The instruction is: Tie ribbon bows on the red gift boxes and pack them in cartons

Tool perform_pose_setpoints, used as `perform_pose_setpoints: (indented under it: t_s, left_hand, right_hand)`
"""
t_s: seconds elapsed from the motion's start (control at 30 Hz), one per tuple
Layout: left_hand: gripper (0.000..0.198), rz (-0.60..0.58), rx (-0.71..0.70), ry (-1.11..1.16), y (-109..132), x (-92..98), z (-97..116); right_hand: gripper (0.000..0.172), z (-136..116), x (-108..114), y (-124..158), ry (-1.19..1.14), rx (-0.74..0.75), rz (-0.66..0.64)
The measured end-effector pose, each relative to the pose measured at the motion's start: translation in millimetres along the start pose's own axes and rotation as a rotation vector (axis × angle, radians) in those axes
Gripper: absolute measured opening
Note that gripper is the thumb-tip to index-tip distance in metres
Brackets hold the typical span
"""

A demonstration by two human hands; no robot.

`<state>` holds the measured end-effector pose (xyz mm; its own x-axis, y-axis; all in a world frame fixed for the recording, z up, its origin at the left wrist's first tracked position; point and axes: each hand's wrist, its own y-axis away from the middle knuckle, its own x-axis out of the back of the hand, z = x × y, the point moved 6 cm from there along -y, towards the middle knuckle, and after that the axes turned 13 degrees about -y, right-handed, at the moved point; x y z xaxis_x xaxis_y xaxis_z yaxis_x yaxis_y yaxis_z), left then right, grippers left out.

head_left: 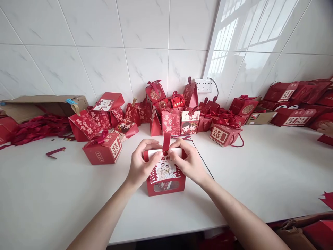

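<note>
A red gift box (166, 175) stands upright on the white table in front of me, with a printed wedding couple and a clear window low on its front. My left hand (144, 161) grips its top left edge, thumb in front and fingers behind. On the right side, my right hand (188, 159) holds the same top edge in the same way. Between the two thumbs a red ribbon loop (167, 141) sticks up from the top. The fingers behind the box are partly hidden.
Left of my hands sits a red box with a bow (102, 149). Several red boxes (171, 121) line the tiled wall. A cardboard carton (47, 104) with red ribbons (44, 129) stands left. Stacked boxes (293, 116) and another person's hand (326, 128) are at right. A power strip (203, 85) hangs behind.
</note>
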<state>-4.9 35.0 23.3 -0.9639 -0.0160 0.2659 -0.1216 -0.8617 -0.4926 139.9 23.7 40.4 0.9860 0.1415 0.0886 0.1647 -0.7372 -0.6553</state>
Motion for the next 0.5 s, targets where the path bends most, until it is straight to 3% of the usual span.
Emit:
perform_pose_setpoints:
  t_s: [0.07,0.17,0.2,0.3,0.37,0.43,0.5]
  left_hand:
    - [0.029,-0.071,-0.011,0.082,0,-1.8,-5]
    - [0.041,-0.102,-0.025,0.206,-4,0.6,-14]
    - [0.044,-0.091,-0.028,0.232,-6,2.4,-17]
    - [0.048,-0.033,-0.025,0.247,-12,7.2,-27]
    - [0.055,0.025,-0.039,0.235,-13,8.9,-31]
    - [0.066,0.046,-0.034,0.207,-12,6.0,-33]
    - [0.075,-0.017,0.018,0.154,-8,-3.3,-33]
  right_hand:
    - [0.012,0,1,2,-0.038,0.062,-0.043]
    - [0.053,4,6,1,-0.12,0.054,-0.129]
    - [0.055,7,8,0,-0.125,0.012,-0.165]
    - [0.027,25,16,-5,-0.172,-0.231,-0.218]
    - [0.023,36,28,-9,-0.309,-0.341,-0.074]
    - [0.027,44,44,-13,-0.49,-0.321,0.187]
    - [0.031,51,53,-14,-0.648,-0.261,0.363]
